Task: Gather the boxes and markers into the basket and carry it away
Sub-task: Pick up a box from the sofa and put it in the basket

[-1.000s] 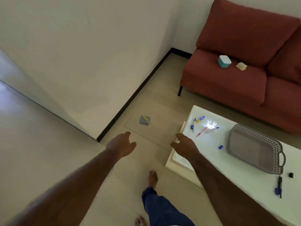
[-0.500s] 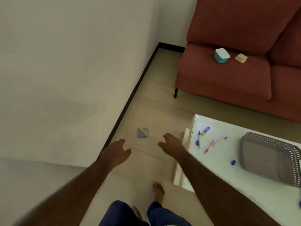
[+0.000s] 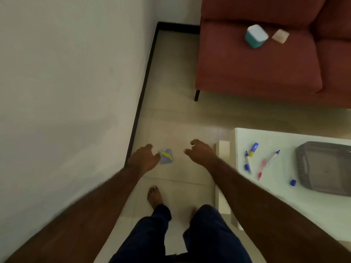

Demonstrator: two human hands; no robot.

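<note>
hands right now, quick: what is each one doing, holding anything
Left hand: open, fingers loosely curled, holding nothing; it overlaps the edge of the small grey box on the floor, contact unclear.
Right hand: open, loosely curled, holding nothing.

Pale tiled floor; a small grey box with a yellow stripe lies on it near the black skirting at the left wall. Two bare feet stand on the tiles at the near edge.

White low table at right. On it: a grey perforated basket toward the right edge; left of it, well apart, a blue-and-yellow marker, a white marker with blue ends, a pink marker, a white pen with a blue tip and a loose blue cap just beside the basket.

Red sofa at far right. On its seat, a teal box with a white lid, tilted, and a small tan box just to its right.
</note>
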